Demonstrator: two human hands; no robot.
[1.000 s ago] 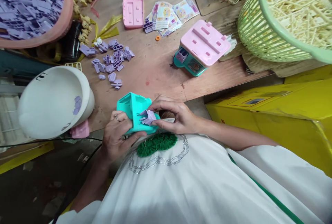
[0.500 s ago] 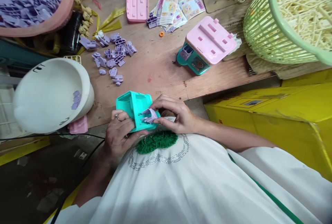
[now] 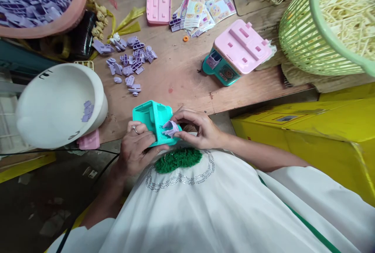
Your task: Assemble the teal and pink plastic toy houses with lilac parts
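My left hand [image 3: 139,143], with a ring on one finger, grips a turquoise plastic toy housing [image 3: 159,111] by its left and near side. The housing is tilted in front of my chest, its hollow compartments facing up. Between the thumb and fingers of my right hand [image 3: 199,128] is a small lilac plastic piece [image 3: 170,129]. That piece lies against the right part of the housing; whether it is seated there I cannot tell. Beyond my hands, loose lilac plastic parts [image 3: 136,61] are scattered on the wooden table [image 3: 181,73].
A turquoise toy with a pink top [image 3: 241,46] stands on the table, near a pink tray [image 3: 158,5] and printed sheets [image 3: 195,13]. A white bowl [image 3: 55,108] is at left, a pink tub [image 3: 43,32] behind it. At right are a green basket [image 3: 315,15] and yellow boxes [image 3: 307,136].
The view has shifted slightly. My right hand still pinches the lilac piece at the housing, and the housing has tipped a little in my left hand.
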